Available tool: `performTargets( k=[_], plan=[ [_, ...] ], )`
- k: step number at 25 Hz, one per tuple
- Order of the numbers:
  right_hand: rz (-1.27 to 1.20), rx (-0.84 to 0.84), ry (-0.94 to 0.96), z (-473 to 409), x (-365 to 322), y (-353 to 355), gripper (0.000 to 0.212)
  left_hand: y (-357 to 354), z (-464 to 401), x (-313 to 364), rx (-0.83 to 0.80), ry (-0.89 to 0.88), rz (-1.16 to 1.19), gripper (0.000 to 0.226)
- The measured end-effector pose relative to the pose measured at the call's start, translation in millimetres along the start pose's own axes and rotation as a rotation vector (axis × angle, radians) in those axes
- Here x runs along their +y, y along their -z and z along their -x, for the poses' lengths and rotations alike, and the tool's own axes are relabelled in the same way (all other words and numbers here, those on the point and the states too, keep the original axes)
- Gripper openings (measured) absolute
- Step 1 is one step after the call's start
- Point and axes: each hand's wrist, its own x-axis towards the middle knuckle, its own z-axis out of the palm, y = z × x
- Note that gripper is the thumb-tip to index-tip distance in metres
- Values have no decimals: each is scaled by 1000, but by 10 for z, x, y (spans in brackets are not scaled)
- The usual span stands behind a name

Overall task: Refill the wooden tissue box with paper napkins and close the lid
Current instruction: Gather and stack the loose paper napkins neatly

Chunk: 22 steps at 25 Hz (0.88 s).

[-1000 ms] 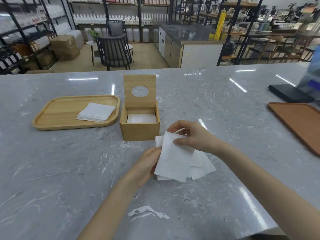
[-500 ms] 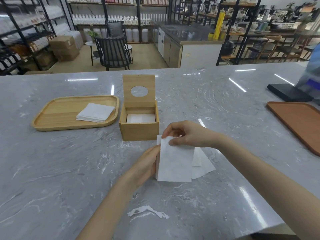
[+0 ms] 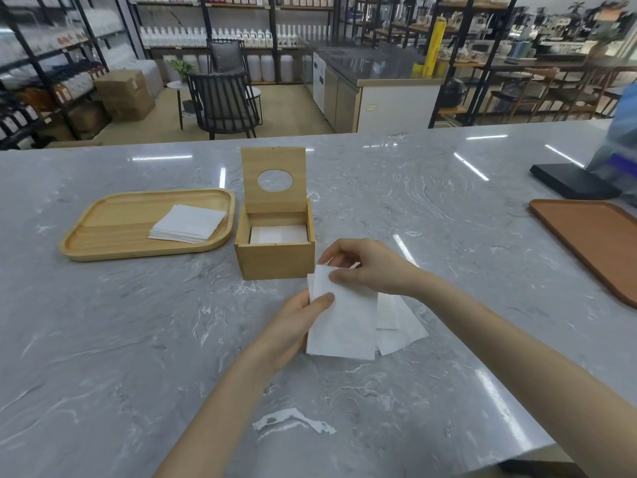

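Centre frame: left hand and right hand both pinch paper napkins just below-right of wooden tissue box, lid upright, on counter.

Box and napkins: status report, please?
Both hands, left and right, grip napkins in front of box. Lid up, napkins already inside. More stacked on tray. Path clear.
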Motion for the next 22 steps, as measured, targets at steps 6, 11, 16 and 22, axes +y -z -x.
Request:
performTargets(
  k=[6, 11, 16, 22],
  plan=[
    [237, 101, -119, -74, 337, 53, 24, 98, -39, -63, 144, 13, 54, 20],
    [472, -174, -240, -112, 548, -116, 46, 159, -64, -55, 165, 22, 72, 15],
    [515, -241, -256, -230, 484, -129, 31, 186, -61, -52, 178, 33, 58, 14],
    [464, -158, -191, -216, 504, -180, 26, 205, -39, -51, 197, 41, 59, 14]
  ],
)
